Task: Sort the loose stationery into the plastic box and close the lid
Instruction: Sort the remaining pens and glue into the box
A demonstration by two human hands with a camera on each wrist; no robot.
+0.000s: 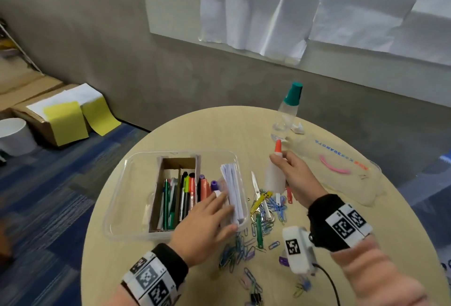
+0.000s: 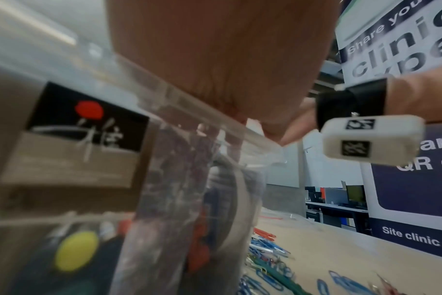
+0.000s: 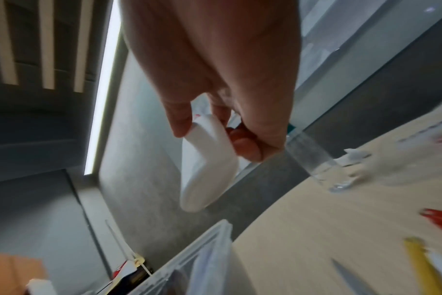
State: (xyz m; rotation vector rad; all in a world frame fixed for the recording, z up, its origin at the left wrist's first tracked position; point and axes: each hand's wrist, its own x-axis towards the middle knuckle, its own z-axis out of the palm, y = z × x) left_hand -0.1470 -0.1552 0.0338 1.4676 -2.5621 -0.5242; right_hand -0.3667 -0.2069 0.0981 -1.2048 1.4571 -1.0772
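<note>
On the round beige table (image 1: 195, 130), our left hand (image 1: 207, 227) lies flat, fingers straight, on the clear plastic box (image 1: 127, 196). Our right hand (image 1: 296, 176) grips the white glue bottle with orange cap (image 1: 275, 174), raised just right of it.

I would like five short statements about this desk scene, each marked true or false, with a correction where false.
1. The right hand holds a white glue bottle with an orange cap. True.
2. The scissors lie inside the plastic box. False: they lie on the table, right of the box.
3. The left hand rests with straight fingers on the white paper stack at the box's right end. True.
4. The lid is closed on the box. False: the box is open; the clear lid lies on the table to the right.
5. All paper clips are already in the box. False: many are scattered on the table.
</note>
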